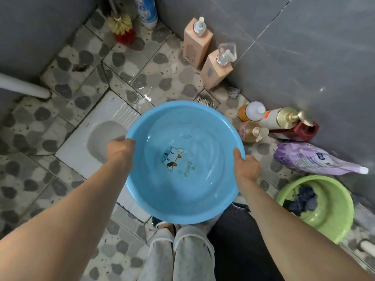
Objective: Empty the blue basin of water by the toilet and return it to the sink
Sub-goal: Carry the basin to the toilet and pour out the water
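The round blue basin (203, 191) hangs in front of me above the floor, roughly level, with clear water over a cartoon cow print on its bottom. My left hand (119, 150) grips its left rim. My right hand (246, 167) grips the right rim, thumb inside the edge. The white squat toilet (97, 136) is set in the floor just left of the basin and partly hidden under it. The sink is out of view.
Two peach pump bottles (197, 43) stand against the grey wall, and several bottles and a purple refill pouch (312, 159) lie at right. A green basin (324, 226) with dark cloth sits lower right. A floor drain (205, 100), toilet brush (122, 27) and my slippered feet (182, 250) are also here.
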`<state>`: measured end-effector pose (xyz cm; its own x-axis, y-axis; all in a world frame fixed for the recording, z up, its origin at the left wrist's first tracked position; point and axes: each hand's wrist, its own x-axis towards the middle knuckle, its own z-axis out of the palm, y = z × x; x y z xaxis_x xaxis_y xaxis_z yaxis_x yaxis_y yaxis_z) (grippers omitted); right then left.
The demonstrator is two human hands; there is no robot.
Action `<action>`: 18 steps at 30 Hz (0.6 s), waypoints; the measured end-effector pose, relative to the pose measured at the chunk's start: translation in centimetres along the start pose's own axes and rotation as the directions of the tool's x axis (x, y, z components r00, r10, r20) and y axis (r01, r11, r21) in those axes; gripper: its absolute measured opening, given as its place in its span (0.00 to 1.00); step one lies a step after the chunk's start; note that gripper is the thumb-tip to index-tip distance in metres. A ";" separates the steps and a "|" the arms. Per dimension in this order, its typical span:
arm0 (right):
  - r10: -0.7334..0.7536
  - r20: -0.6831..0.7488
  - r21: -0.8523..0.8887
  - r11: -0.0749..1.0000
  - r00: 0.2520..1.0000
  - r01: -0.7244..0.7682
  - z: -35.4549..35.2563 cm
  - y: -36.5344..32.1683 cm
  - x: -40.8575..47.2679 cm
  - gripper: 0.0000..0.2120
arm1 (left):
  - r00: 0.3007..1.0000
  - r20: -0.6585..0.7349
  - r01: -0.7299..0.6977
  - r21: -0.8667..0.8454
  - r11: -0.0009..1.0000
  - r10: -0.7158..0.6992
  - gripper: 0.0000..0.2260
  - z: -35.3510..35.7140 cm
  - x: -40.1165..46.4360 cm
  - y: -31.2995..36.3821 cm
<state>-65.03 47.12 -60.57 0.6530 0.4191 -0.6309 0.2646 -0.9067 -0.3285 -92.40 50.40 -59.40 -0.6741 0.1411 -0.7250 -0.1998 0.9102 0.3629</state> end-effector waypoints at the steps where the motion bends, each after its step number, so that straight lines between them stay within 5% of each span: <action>1: 0.003 -0.003 -0.005 1.000 1.000 -0.003 0.2 0.0 0.2 0.18 | 1.000 0.003 -0.010 0.002 1.000 0.010 0.13 0.2 0.1 0.1; 3: 0.013 -0.011 -0.020 1.000 1.000 -0.013 0.4 -0.2 0.5 0.20 | 1.000 0.007 -0.020 0.043 0.999 0.020 0.07 0.6 0.2 0.5; 7: 0.040 0.007 0.005 0.999 0.999 -0.040 0.2 -0.7 0.3 0.18 | 0.999 -0.012 -0.049 0.131 0.990 0.051 0.15 0.6 0.0 1.2; 16: 0.058 0.031 0.034 0.998 0.998 -0.059 1.7 -1.9 -1.2 0.18 | 0.982 -0.123 -0.106 0.284 0.953 0.146 0.07 -1.0 0.3 2.5; 18: 0.060 0.044 0.039 0.997 0.997 -0.062 2.0 -2.0 -1.0 0.17 | 0.975 -0.155 -0.111 0.285 0.952 0.160 0.14 -1.1 0.5 2.4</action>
<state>-67.66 48.57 -60.67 0.6361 0.3654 -0.6796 0.1959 -0.9284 -0.3159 -94.01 52.28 -58.30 -0.7994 0.2231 -0.5579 0.0877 0.9619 0.2590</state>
